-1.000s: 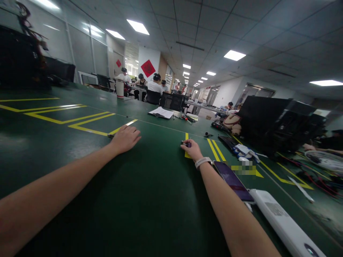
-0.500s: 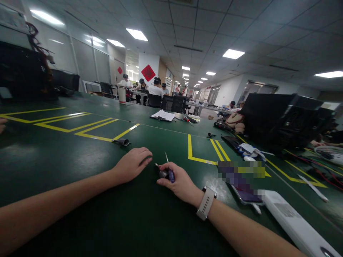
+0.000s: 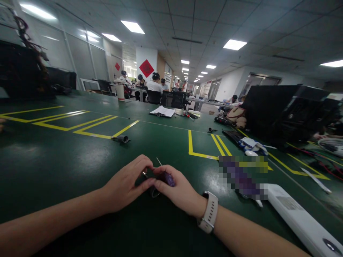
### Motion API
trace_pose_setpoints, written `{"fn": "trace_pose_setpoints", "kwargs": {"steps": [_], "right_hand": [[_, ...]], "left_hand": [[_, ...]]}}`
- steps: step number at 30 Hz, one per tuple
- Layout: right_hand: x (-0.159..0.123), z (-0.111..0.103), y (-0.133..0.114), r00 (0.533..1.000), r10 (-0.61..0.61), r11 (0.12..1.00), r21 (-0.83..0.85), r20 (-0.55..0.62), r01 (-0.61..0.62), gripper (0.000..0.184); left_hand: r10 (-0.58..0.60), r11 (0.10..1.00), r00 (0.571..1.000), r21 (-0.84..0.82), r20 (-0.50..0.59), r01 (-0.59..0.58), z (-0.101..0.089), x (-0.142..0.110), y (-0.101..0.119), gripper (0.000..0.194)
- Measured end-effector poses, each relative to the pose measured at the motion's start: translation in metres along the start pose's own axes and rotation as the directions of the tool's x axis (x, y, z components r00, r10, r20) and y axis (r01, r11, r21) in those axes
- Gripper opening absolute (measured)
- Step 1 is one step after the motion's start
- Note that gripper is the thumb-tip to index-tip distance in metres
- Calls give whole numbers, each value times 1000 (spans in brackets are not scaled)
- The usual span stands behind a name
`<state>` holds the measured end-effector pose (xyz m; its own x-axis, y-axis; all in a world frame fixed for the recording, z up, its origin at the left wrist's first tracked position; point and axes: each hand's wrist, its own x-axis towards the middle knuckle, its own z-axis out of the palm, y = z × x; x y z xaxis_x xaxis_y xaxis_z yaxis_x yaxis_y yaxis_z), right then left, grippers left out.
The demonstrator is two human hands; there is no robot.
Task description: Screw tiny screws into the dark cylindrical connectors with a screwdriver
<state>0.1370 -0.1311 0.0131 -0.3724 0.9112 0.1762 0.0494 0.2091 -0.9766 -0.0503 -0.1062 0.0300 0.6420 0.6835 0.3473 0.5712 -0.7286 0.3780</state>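
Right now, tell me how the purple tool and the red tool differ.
The purple tool is held in the right hand; the red tool lies on the table. The purple tool is close; the red tool is farther off, near the clipboard. Both have coloured handles.

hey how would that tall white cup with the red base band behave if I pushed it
Pushed near the top, the tall white cylindrical cup probably tips: it stands upright and looks narrow for its height. Pushed low, it may slide instead, as the glossy green tabletop looks smooth.
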Motion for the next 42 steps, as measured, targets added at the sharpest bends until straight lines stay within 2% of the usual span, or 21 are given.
{"fn": "trace_pose_setpoints", "kwargs": {"steps": [2, 4, 7, 10, 14, 18, 23, 28, 33, 37, 40, 42], "right_hand": [[1, -2, 1, 993, 84, 976, 207, -82, -66, 23], [3, -4, 2, 982, 141, 923, 375, -127, -84, 22], [4, -4, 5, 977, 154, 878, 474, -151, -65, 22], [5, -4, 5, 974, 166, 889, 451, -152, -81, 20], [4, -3, 1, 977, 169, 921, 375, -130, -110, 19], [4, -2, 0, 980, 164, 945, 304, -111, -123, 20], [3, -3, 2, 986, 137, 963, 245, -99, -109, 19], [3, -3, 1, 986, 126, 979, 175, -109, -105, 20], [8, 3, 1, 992, 76, 997, 35, -102, -73, 21], [13, 7, 5, 996, 59, 993, 111, -72, -50, 22], [12, -1, 2, 999, 26, 987, 157, -37, -20, 21], [10, -15, -3, 1000, -14, 996, 88, 27, 11, 20]], "left_hand": [[-14, 1000, 1000, -6, 14, 14, -2, 1, 0, 21], [-14, 1000, 997, -13, 73, 15, -5, 3, 2, 24], [8, 1000, 975, 1, 221, -9, -6, 3, 8, 30], [20, 999, 949, 40, 315, -34, -6, 2, 12, 36], [17, 999, 936, 31, 351, -30, -8, 0, 8, 37], [-26, 1000, 916, 4, 400, 26, -17, 2, -2, 32], [-72, 995, 914, -30, 399, 92, -24, 6, -8, 32], [-134, 983, 921, -70, 367, 171, -18, 5, -9, 34], [-152, 956, 924, -183, 350, 227, -14, 5, -11, 32], [-165, 920, 929, -288, 332, 267, -18, 8, -11, 33], [-177, 902, 923, -319, 342, 292, -21, 9, -11, 35], [-179, 897, 921, -326, 346, 297, -21, 9, -11, 36]]}}
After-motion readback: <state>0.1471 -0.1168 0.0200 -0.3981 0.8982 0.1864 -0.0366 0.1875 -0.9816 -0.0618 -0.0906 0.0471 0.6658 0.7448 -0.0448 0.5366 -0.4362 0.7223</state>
